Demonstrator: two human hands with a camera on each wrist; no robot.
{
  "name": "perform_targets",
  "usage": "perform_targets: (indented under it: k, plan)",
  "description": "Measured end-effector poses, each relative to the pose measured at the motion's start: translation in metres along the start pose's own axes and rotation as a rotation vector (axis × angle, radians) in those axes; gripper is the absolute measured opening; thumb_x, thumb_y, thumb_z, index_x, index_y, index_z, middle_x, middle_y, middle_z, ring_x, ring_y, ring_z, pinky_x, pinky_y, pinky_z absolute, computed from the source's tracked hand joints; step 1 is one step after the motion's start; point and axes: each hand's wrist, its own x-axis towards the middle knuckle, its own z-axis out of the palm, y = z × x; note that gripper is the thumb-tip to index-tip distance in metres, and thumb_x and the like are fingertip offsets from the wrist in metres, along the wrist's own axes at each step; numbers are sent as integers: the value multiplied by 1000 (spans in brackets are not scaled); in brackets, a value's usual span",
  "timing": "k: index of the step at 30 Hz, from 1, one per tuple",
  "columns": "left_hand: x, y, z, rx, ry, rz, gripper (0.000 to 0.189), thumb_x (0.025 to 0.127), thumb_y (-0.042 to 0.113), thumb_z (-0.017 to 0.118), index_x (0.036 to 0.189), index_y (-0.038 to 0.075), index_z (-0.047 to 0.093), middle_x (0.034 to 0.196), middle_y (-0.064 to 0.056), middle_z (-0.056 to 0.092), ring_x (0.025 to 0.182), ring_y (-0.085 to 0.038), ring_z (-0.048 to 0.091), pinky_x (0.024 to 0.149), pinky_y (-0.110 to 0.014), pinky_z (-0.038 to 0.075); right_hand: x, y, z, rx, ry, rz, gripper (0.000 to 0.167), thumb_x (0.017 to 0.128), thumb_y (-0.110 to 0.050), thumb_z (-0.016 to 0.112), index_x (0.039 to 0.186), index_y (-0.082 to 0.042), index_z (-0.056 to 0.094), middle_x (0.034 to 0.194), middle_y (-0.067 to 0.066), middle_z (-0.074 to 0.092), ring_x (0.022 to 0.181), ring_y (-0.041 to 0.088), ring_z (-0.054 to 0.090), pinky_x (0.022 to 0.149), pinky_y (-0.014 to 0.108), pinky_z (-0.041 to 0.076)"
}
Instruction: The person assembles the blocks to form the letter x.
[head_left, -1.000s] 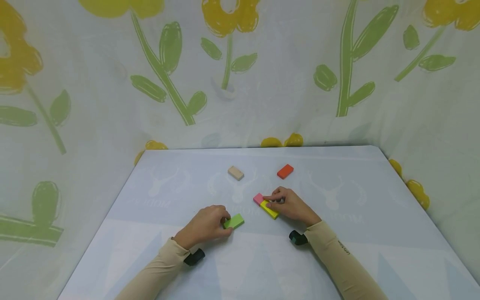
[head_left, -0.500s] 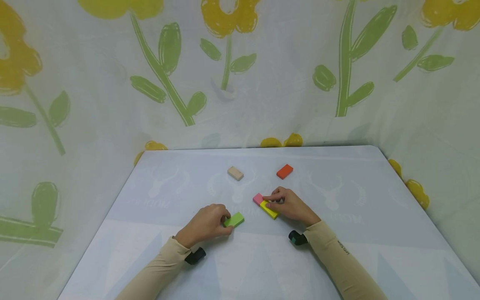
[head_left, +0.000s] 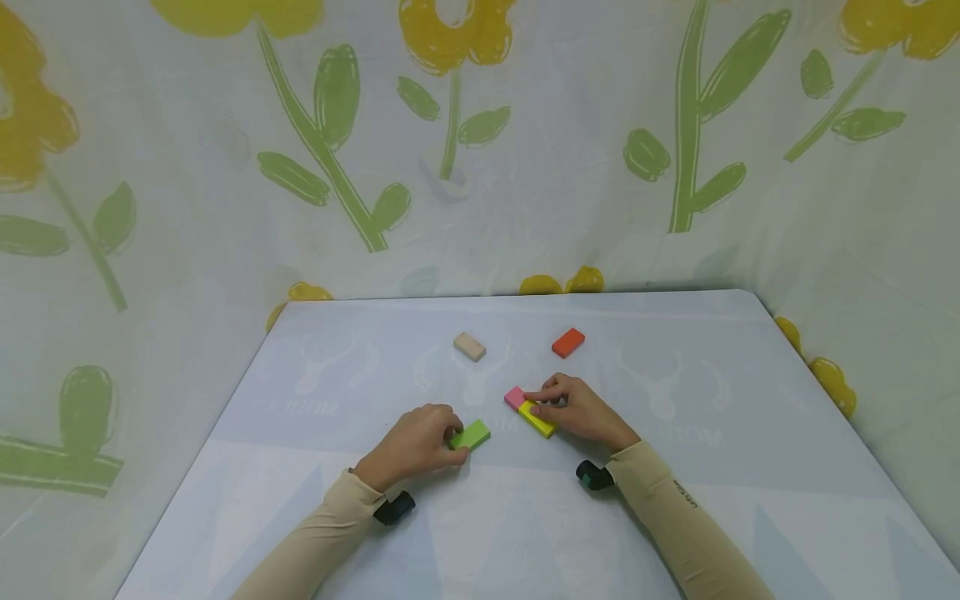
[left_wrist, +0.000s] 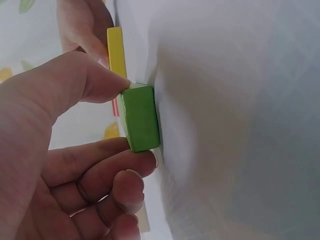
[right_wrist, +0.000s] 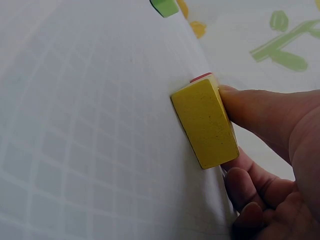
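Head view: I see the left hand (head_left: 416, 442) pinching a green block (head_left: 472, 435). The right hand (head_left: 585, 410) grips a yellow block (head_left: 538, 424) that touches a pink block (head_left: 513, 397).

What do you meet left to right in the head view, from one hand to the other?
Left hand → green block → pink block → yellow block → right hand.

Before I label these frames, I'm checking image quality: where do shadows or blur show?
Head view: fairly even light; left wrist view: broad soft shadow beside the green, rectangular, wooden-looking block, white leaf-print backdrop blurred; right wrist view: shadow below the yellow, rectangular, wooden-looking block in frame.
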Motion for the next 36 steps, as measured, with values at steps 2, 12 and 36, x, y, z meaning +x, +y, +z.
perform_targets:
  k: [2,12,36]
  plan:
    - [1,0,0,0,-4,-7,25,81,24,79,97,5,78,80,4,64,72,-5,53,62,-21,46,0,0,0,2,0,0,33,95,-22,75,128,-14,75,105,6,59,102,21,51,81,30,45]
    - [6,1,1,-7,-12,-9,24,81,21,79,97,4,78,80,3,65,72,-6,53,62,-23,46,1,2,0,8,-2,-10,33,95,-23,76,127,-15,75,105,6,60,100,20,51,80,30,45]
    - [21,7,2,-2,-42,-47,29,82,27,80,100,4,78,80,4,62,73,-8,52,63,-23,44,2,4,0,0,-3,3,33,95,-24,76,127,-15,76,107,5,60,103,21,52,81,30,46]
